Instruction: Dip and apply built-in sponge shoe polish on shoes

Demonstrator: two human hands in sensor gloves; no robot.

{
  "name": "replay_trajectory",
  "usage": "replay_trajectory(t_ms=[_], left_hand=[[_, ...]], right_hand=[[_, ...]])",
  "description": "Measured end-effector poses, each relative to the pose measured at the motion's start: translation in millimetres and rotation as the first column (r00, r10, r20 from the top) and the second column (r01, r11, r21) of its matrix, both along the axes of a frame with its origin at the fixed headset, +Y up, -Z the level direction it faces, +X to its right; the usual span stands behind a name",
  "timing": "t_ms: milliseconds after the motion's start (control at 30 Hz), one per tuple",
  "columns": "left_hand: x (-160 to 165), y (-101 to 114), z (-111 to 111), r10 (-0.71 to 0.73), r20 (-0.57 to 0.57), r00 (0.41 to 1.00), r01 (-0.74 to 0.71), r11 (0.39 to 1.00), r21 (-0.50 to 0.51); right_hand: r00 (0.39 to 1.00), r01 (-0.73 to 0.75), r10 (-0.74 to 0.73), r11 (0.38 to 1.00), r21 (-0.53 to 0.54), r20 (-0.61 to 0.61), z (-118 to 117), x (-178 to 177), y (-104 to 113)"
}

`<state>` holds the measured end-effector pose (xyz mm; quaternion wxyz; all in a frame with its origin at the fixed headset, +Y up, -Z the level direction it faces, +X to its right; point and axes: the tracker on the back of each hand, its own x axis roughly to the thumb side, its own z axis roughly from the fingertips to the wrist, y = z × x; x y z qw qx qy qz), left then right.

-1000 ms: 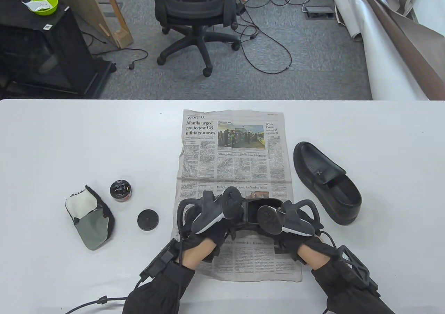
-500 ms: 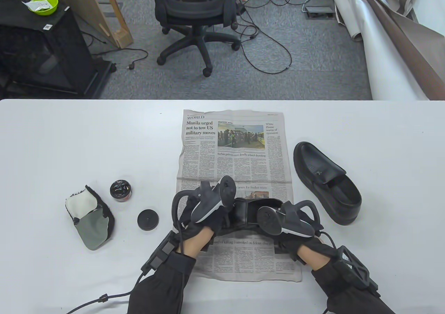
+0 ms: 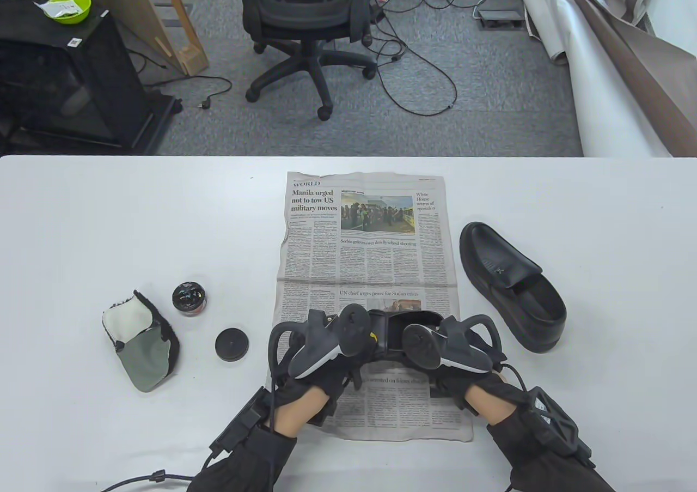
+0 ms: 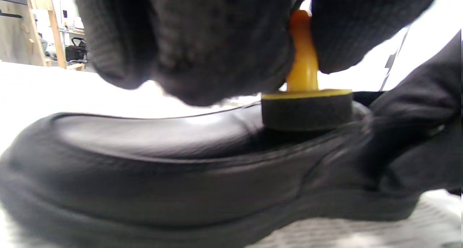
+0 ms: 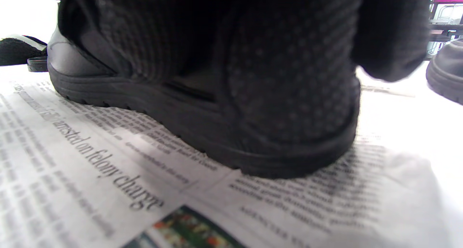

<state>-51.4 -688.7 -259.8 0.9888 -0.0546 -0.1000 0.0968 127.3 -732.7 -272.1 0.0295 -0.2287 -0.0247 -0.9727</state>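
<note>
A black loafer (image 3: 393, 335) lies on the newspaper (image 3: 365, 241) near the front edge, mostly covered by both hands. My left hand (image 3: 321, 361) pinches the yellow handle of a sponge applicator (image 4: 306, 107), whose dark pad rests on the shoe's upper (image 4: 162, 146). My right hand (image 3: 463, 372) grips the heel end of this shoe (image 5: 217, 143), holding it on the paper. The open polish tin (image 3: 189, 297) stands left of the newspaper, its black lid (image 3: 232, 344) lying beside it.
A second black loafer (image 3: 512, 285) lies on the table right of the newspaper. A grey and white polishing mitt (image 3: 140, 339) lies at the far left. An office chair and cables are on the floor beyond the table.
My left hand has drawn back toward the front edge, sliding the sponge along the shoe's upper. The right hand and the shoe have stayed in place.
</note>
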Motion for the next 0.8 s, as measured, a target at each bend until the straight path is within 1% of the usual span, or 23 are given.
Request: replay_trajectory(t_ms=[67,100,233,367,533,700,733,800], left_hand=[[7.9,0.6,-1.8,0.033,0.015,0.999,-0.033,0.999,-0.014],[12.8,1.1,-3.1,0.029,0.014,0.999,-0.03,1.0,0.004],[26.6,-0.3,-18.0,0.009,-0.004,1.0,-0.008,0.999,0.037],[32.9,-3.7,-33.3,-0.048,-0.028,0.998,0.05,0.997,0.06],[27.9,-7.3,-40.3,-0.051,-0.062,0.997,0.054,0.997,0.053],[19.6,-7.8,-38.7,-0.085,-0.1,0.991,0.093,0.993,0.078],[17.7,-8.0,-38.3,-0.115,-0.106,0.988,0.124,0.99,0.074],[13.1,-9.4,-37.2,-0.13,-0.117,0.985,0.139,0.988,0.069]], right_hand=[[1.0,0.001,-0.001,1.0,-0.003,-0.002,-0.2,0.0,-0.1],[1.0,0.002,-0.002,1.0,-0.005,-0.006,-0.5,0.1,-0.1],[1.0,0.008,-0.008,1.0,-0.005,-0.01,-0.4,0.3,-0.4],[1.0,0.011,-0.011,1.0,-0.007,-0.016,-0.8,0.4,-0.4],[1.0,0.009,-0.01,1.0,-0.006,-0.018,-0.8,0.3,-0.4],[1.0,0.007,-0.007,1.0,-0.002,-0.015,-0.5,0.1,-0.3],[1.0,0.007,-0.007,1.0,-0.003,-0.014,-0.5,0.1,-0.2],[1.0,0.007,-0.007,1.0,-0.004,-0.013,-0.5,0.1,-0.2]])
